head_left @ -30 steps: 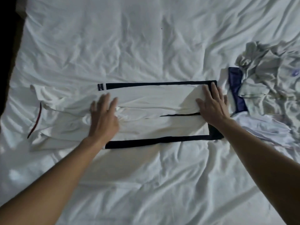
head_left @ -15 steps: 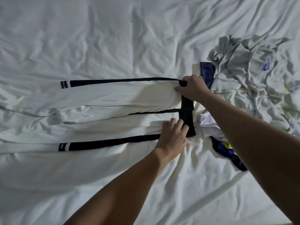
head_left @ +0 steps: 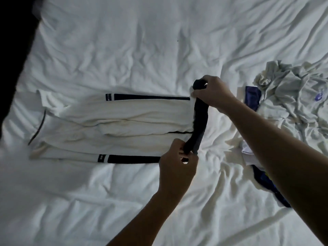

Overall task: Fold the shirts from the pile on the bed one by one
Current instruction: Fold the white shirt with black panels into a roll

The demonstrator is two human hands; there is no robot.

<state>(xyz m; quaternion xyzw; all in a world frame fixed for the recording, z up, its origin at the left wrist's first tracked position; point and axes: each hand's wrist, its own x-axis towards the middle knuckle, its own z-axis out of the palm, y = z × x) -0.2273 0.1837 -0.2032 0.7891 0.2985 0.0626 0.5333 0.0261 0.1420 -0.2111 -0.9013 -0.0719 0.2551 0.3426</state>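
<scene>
A white shirt (head_left: 127,125) with dark stripes along both long edges lies folded into a long strip across the middle of the bed. Its dark hem band (head_left: 199,121) at the right end is lifted off the sheet. My right hand (head_left: 211,93) pinches the far corner of that band. My left hand (head_left: 177,166) pinches the near corner. The collar end with a thin dark trim lies flat at the left.
A crumpled pile of shirts (head_left: 291,96), grey-white with dark blue pieces, sits at the right of the bed. The white wrinkled sheet (head_left: 124,50) spreads all around. The bed's dark left edge (head_left: 16,50) runs along the upper left.
Both hands left the flat shirt and went to its right end. They took hold of the dark hem band's corners and raised it off the sheet.
</scene>
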